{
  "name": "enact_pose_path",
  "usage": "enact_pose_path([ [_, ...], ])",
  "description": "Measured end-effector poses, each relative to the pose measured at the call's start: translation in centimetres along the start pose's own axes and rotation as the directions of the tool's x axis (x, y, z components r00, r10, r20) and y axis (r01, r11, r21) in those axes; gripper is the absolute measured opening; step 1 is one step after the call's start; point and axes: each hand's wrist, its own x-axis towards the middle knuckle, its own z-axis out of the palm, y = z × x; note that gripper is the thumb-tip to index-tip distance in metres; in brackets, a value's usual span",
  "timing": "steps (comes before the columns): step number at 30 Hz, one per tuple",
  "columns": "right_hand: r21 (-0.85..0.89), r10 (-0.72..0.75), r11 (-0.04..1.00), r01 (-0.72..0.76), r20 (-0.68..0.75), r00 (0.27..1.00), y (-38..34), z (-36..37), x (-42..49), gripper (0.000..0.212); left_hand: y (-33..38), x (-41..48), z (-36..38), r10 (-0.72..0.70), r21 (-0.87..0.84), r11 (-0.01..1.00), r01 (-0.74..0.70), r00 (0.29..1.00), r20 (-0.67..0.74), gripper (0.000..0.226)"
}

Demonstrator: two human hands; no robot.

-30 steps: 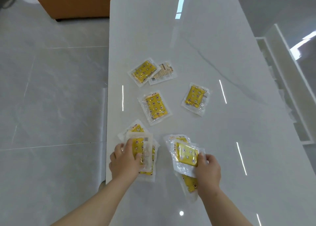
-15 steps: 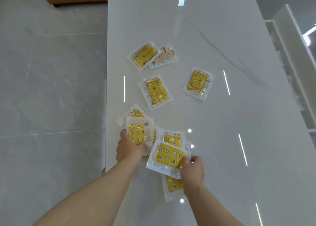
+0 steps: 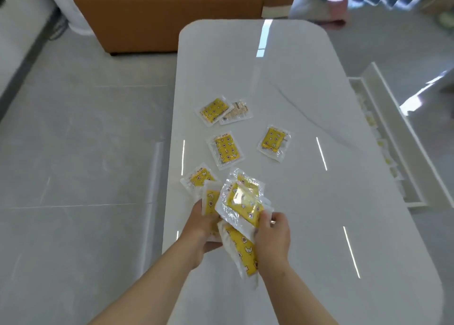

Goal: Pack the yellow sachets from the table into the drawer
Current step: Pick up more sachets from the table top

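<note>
Grey tiled floor (image 3: 73,152) fills the left side of the view. On it stands a long white table (image 3: 319,226) with rounded corners, running from near to far. Past its far end sits brown furniture (image 3: 167,12). Just right of the table, an open white drawer (image 3: 417,204) lies along its edge. Faint pale-yellow packets show inside it, too washed out to count.

Both hands are over the near left part of the table, close together. The left hand (image 3: 201,226) has its fingers curled round the near end of a held sachet (image 3: 210,202). The right hand (image 3: 271,236) pinches a bundle (image 3: 243,202) of sachets, thumb on top, and a low sachet (image 3: 242,248) hangs from it toward the near side. The bundle overlaps the held sachet in view; I cannot tell whether they touch.

Five more packets lie flat on the table beyond the hands. The near sachet (image 3: 199,177) is partly hidden behind the held ones. The middle sachet (image 3: 226,149) lies farther off, and the right sachet (image 3: 273,140) is apart to its right. Farthest is the far sachet (image 3: 213,110), its right edge over a pale sachet (image 3: 236,112).
</note>
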Motion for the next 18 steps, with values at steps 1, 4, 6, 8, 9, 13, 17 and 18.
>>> enact_pose_path([
  [1,-0.011,-0.052,0.999,0.051,-0.005,0.999,-0.7,-0.7,-1.1,0.02,0.5,-1.7,0.3,0.005,-0.065,0.998,-0.002,0.999,0.054,0.021],
  [4,-0.058,-0.192,0.98,0.191,-0.021,0.981,-2.1,-2.9,-5.3,0.02,1.0,-6.7,-0.1,0.033,-0.261,0.965,0.025,0.976,0.215,0.054],
  [6,-0.073,-0.269,0.961,0.268,-0.002,0.963,-2.7,-4.4,-8.9,0.021,0.7,-10.6,-0.7,0.086,-0.323,0.946,-0.007,0.969,0.231,0.055],
  [8,-0.056,-0.35,0.934,0.352,0.047,0.936,-3.2,-6.0,-12.8,0.022,0.4,-14.5,-0.8,0.185,-0.243,0.959,-0.148,0.973,0.137,0.037],
  [9,-0.034,-0.393,0.917,0.396,0.074,0.916,-3.5,-6.8,-14.7,0.023,0.3,-16.3,-0.9,0.244,-0.212,0.951,-0.226,0.968,0.06,0.033],
  [13,0.052,-0.504,0.863,0.502,0.12,0.855,-5.6,-11.0,-20.9,0.027,1.6,-23.3,-0.2,0.386,-0.283,0.88,-0.381,0.922,-0.04,0.032],
  [17,0.22,-0.495,0.862,0.457,0.161,0.854,-8.3,-16.1,-22.7,0.018,3.7,-28.2,2.6,0.488,-0.311,0.821,-0.478,0.871,-0.051,0.025],
  [18,0.264,-0.492,0.858,0.441,0.173,0.853,-9.2,-17.9,-22.6,0.013,4.4,-29.2,3.8,0.516,-0.306,0.807,-0.505,0.855,-0.051,0.024],
])
